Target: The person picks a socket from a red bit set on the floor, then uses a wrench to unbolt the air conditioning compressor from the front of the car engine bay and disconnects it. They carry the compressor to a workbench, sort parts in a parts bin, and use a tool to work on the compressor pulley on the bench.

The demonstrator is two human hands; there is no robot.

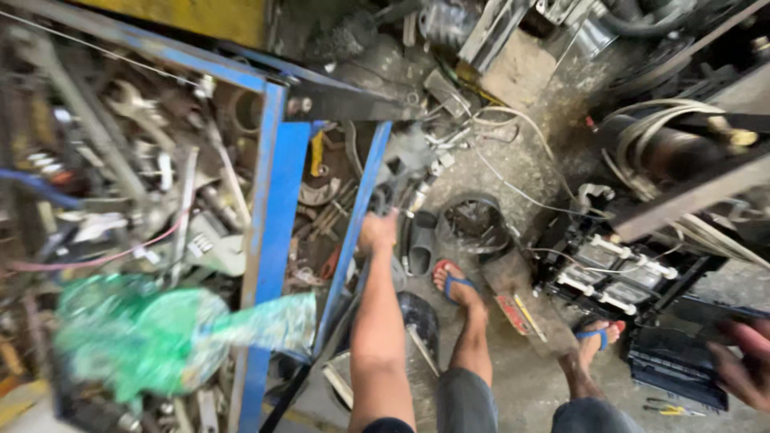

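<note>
Two hands: left (377, 232) gripping blue drawer (277, 240) edge over jumbled tools (321, 200), right (742, 361) blurred, grip unclear.

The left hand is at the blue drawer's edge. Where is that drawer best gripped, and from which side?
Grip the blue drawer by its long right side rail, where the left hand already rests. That rail is a straight, narrow, bare edge, while the inside is crowded with loose tools. Come from the right, over the open floor side, fingers wrapping down over the rail. The right hand is blurred, so its state is unclear.

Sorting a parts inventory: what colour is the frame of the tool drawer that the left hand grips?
Blue, on the drawer frame gripped by the left hand; head view.
</note>
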